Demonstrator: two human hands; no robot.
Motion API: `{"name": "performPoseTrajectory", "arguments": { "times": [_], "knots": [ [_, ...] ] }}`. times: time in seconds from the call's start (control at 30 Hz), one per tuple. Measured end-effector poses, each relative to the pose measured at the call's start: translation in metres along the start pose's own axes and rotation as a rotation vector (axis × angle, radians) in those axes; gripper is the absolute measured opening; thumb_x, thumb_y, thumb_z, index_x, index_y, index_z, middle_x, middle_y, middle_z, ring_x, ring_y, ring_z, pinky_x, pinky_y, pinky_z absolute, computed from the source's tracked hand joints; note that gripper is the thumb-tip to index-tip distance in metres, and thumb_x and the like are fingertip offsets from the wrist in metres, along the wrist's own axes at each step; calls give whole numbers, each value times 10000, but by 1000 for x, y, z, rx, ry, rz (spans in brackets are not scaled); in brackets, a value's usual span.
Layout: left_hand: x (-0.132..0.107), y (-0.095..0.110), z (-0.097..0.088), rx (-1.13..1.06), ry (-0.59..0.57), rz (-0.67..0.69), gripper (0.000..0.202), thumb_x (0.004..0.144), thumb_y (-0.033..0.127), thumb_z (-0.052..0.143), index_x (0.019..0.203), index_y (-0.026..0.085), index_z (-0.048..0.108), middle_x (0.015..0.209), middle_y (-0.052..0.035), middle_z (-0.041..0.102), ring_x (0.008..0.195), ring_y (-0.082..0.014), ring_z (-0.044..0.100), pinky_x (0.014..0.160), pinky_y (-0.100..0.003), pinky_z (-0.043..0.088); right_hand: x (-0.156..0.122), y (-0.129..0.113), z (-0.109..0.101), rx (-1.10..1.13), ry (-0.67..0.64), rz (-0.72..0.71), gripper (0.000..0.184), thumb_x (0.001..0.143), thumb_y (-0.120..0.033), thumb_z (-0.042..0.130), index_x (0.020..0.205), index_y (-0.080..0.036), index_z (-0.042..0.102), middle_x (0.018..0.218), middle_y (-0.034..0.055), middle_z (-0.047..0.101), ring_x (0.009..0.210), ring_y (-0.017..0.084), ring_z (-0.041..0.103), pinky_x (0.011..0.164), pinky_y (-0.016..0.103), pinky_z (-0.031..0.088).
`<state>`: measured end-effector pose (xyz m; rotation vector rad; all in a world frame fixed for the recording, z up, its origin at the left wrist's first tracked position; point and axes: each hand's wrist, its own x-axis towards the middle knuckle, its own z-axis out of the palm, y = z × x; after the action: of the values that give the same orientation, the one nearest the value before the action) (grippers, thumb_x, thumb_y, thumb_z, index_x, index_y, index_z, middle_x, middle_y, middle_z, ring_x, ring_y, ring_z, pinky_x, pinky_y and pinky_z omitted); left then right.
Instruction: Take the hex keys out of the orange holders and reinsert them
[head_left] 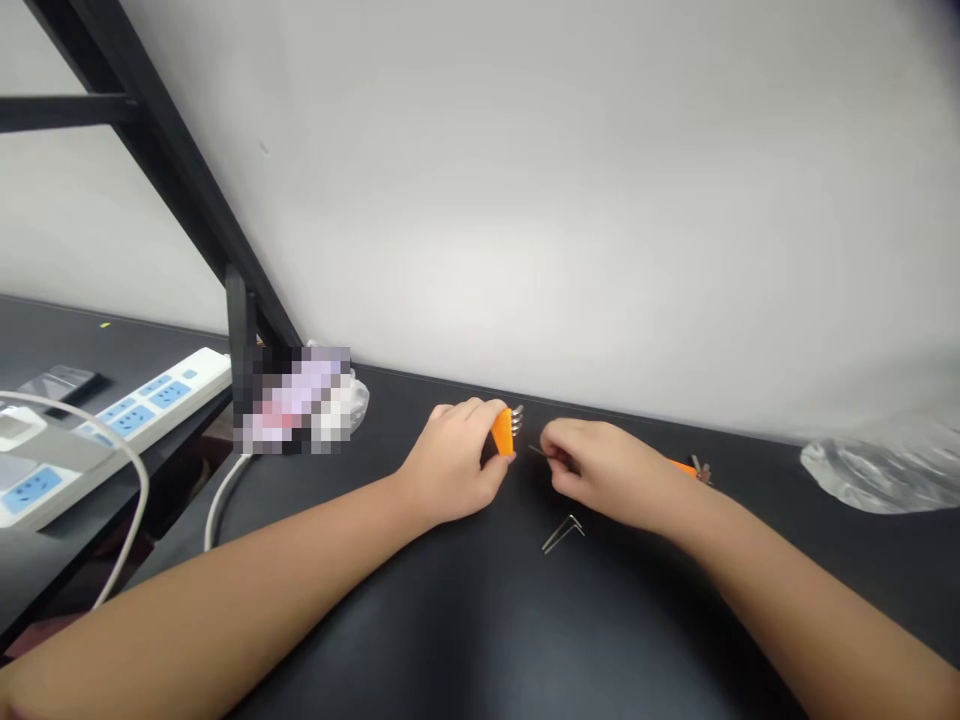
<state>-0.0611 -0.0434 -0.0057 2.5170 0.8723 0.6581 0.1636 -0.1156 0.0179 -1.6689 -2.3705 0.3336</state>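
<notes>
My left hand [459, 462] is closed around an orange hex-key holder [502, 433] with several metal key ends sticking out of its top. Just to its right, my right hand [600, 470] pinches a thin metal hex key [537, 451], its tip pointing toward the holder. Both hands rest on a black table [480, 620] near the white wall. A loose L-shaped hex key [562, 533] lies on the table below my right hand.
Another orange holder [688, 467] with keys peeks out behind my right wrist. A clear plastic bag [877, 470] lies at far right. A white power strip [97, 425] with cable sits at left, beside a black metal frame [187, 200] and a blurred packet [300, 400].
</notes>
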Motion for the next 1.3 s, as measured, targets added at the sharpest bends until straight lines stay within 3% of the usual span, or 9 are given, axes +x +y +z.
{"name": "performPoseTrajectory", "arguments": {
  "times": [0.13,0.5,1.07,1.3],
  "knots": [
    [-1,0,0,3,-2,-2,377,900,261,625,1261,223,524,1058,-46,664,1024,-242,624,956,-418,445,1,2,3,114,125,-95,146,882,-80,545,934,-216,546,832,3,583,689,137,543,632,267,446],
    [-1,1,-2,68,-42,24,337,898,255,613,1229,232,555,1054,-55,661,1026,-248,622,931,-408,443,-1,4,7,25,194,-186,171,1033,-191,488,1109,-213,640,1009,80,629,837,192,639,749,343,537],
    [0,4,-3,13,-10,22,357,939,326,611,1269,224,519,1088,-59,675,1029,-249,630,966,-426,434,-2,1,1,96,358,-263,213,1019,-131,500,1101,-222,674,942,71,627,784,168,631,684,308,544],
    [1,1,-1,10,-10,21,358,956,349,598,1280,220,514,1091,-56,669,1029,-241,630,980,-429,443,-2,3,-2,83,362,-280,226,1015,-121,497,1085,-216,690,956,68,630,783,156,625,667,287,520]
  ]
}}
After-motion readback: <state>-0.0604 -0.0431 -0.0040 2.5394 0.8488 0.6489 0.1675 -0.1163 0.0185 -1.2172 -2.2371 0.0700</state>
